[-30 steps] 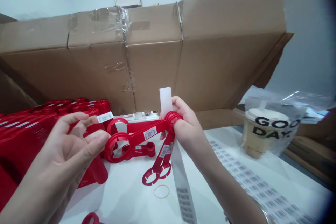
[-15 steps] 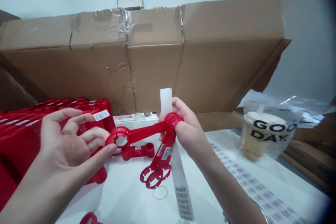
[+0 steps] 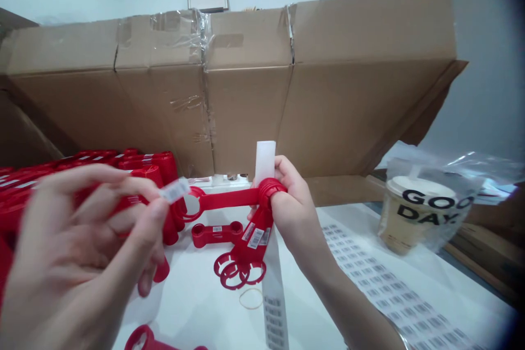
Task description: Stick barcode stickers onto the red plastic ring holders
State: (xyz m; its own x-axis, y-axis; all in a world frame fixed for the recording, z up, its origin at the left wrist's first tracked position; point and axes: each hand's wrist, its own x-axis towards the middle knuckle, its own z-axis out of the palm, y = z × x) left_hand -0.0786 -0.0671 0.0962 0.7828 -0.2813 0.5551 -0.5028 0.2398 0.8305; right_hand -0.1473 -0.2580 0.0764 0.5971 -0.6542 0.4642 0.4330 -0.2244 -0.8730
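Cardboard [image 3: 246, 93] walls off the back of the white tabletop [image 3: 197, 295]. At far left a stack [image 3: 135, 167] of red tools lies in rows. The left hand [image 3: 82, 251], blurred, has its grip pinched together on a small barcode sticker [image 3: 174, 190], which sits just beside the ring end of a red tool [image 3: 225, 198] that juts out level. The right hand [image 3: 289, 210] has its grip clamped on the small end of that tool and on a bundle [image 3: 248, 246] of others that hangs toward the tabletop. A white strip [image 3: 265, 161] stands up behind this hand.

The sticker looks likely to curl onto a fingertip or land crooked, since the left hand is in motion and the tool is held at one end only. That tool could also swivel in the right grip.

Under the hands lie a loose tool [image 3: 215, 233] and a rubber band [image 3: 251, 298], either of which could snag the bundle. Further right a label sheet [image 3: 381, 290] lies flat, and a bagged cup [image 3: 418, 213] stands well apart.
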